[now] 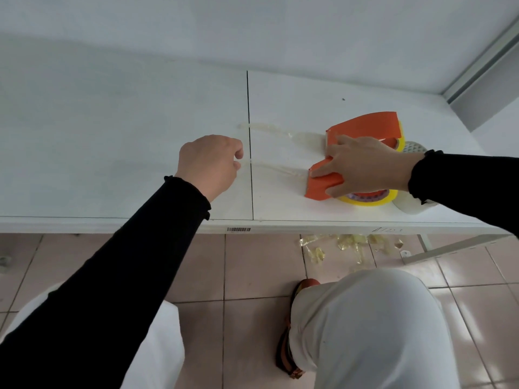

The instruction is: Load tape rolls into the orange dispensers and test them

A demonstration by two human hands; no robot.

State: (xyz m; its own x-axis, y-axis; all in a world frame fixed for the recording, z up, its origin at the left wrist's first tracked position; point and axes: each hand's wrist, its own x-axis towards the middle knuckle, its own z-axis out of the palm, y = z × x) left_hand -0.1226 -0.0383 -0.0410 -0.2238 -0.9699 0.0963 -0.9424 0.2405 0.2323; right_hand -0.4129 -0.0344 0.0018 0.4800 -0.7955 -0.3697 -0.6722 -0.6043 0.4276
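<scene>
A person in black sleeves is testing tape at a white table (118, 141): the right hand (362, 169) is pressing down on the nearer orange dispenser (323, 185) at the right of the frame, its fingers spread flat over the top rather than wrapped around it, while the left hand (209, 164) at centre is pinching the free end of a clear tape strip (275, 167) between curled fingers. A second orange dispenser (365, 127) is sitting just behind, with another strip (280, 131) lying stuck along the table. Yellow-edged tape rolls (368, 200) are showing beneath the hand. Crumpled tape scraps (339, 244) are littering the tiled floor below. The stretched strip looks likely to twist, fold onto itself or bond to the table if the pull slackens, and the dispenser could skid if the pressing hand lifts.
</scene>
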